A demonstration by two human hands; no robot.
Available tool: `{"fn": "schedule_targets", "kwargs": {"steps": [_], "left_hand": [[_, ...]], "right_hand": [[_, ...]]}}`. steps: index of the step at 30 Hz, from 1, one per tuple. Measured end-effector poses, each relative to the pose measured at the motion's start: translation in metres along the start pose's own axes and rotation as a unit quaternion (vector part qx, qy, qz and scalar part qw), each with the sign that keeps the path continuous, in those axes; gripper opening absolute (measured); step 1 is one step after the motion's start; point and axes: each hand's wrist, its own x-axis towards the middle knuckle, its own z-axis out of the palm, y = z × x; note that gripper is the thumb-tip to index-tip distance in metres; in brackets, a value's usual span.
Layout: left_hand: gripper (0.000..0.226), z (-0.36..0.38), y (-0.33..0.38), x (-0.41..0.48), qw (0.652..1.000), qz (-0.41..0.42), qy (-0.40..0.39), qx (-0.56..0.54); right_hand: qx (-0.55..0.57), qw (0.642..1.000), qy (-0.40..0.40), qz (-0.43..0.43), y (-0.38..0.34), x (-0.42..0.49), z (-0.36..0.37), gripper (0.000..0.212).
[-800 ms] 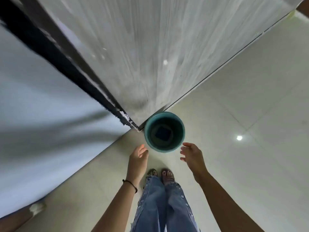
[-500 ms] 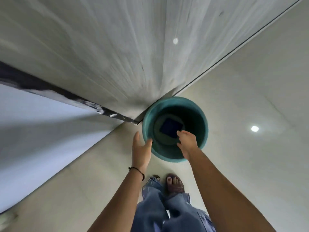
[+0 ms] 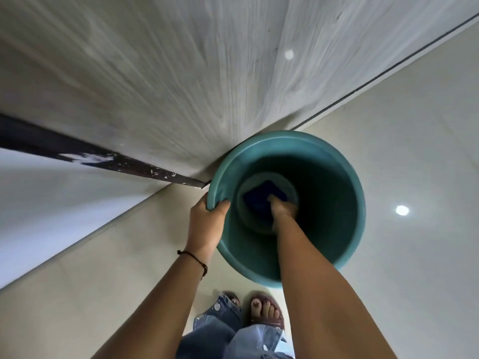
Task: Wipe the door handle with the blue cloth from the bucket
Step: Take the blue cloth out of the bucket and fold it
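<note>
A teal bucket [image 3: 344, 229] stands on the floor against the bottom of a grey wood-grain door [image 3: 181, 73]. A dark blue cloth [image 3: 259, 198] lies flat on the bucket's bottom. My right hand [image 3: 282, 209] is deep inside the bucket, its fingers bunched down on the cloth's near corner. My left hand [image 3: 206, 218] grips the bucket's left rim, thumb inside. The door handle is out of view.
A dark chipped door edge [image 3: 103, 159] runs from the left to the bucket. A pale wall [image 3: 51, 198] lies to the left and glossy cream floor tiles [image 3: 401, 151] to the right. My sandalled feet [image 3: 264, 309] stand just behind the bucket.
I have bent closer to the bucket. My right hand went from above the rim down to the cloth on the bottom. My left hand closed on the rim.
</note>
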Motion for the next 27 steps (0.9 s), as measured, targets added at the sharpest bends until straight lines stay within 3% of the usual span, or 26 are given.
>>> {"fn": "schedule_targets", "kwargs": {"steps": [2,4,6,9,11,13,16,20,23,25,27], "left_hand": [[0.014,-0.008,0.010,-0.016,0.999,-0.012,-0.026,0.014],[0.047,-0.020,0.031,-0.041,0.999,-0.029,-0.036,0.024],[0.065,-0.035,0.060,-0.076,0.998,-0.043,-0.029,0.036],[0.056,-0.068,0.114,-0.154,0.998,-0.039,-0.057,0.000],[0.032,-0.095,0.151,-0.218,0.989,-0.043,-0.123,-0.071],[0.023,-0.127,0.182,-0.282,0.970,-0.064,-0.158,-0.171],[0.015,-0.176,0.212,-0.364,0.949,-0.041,-0.136,-0.280],[0.024,-0.250,0.229,-0.451,0.948,0.020,-0.078,-0.308],[0.022,-0.318,0.225,-0.503,0.952,0.086,-0.039,-0.293],[0.025,-0.361,0.218,-0.533,0.954,0.140,-0.017,-0.265],[0.030,-0.406,0.202,-0.562,0.945,0.180,0.028,-0.271]], "right_hand": [[0.022,0.999,-0.005,-0.029,-0.012,-0.036,-0.013,0.032],[0.048,0.998,-0.031,-0.038,-0.026,-0.088,-0.034,0.005],[0.088,0.991,-0.095,-0.033,-0.038,-0.144,-0.059,0.005],[0.135,0.970,-0.200,-0.040,-0.058,-0.257,-0.102,0.023],[0.133,0.956,-0.252,-0.065,-0.069,-0.334,-0.130,0.029],[0.119,0.943,-0.295,-0.097,-0.082,-0.414,-0.157,0.030],[0.065,0.923,-0.352,-0.145,-0.094,-0.512,-0.191,0.046],[-0.082,0.892,-0.353,-0.271,-0.103,-0.617,-0.211,0.069],[-0.153,0.844,-0.389,-0.336,-0.096,-0.682,-0.204,0.058],[-0.191,0.813,-0.450,-0.316,-0.085,-0.718,-0.189,0.045],[-0.263,0.757,-0.514,-0.304,-0.061,-0.757,-0.163,0.031]]}}
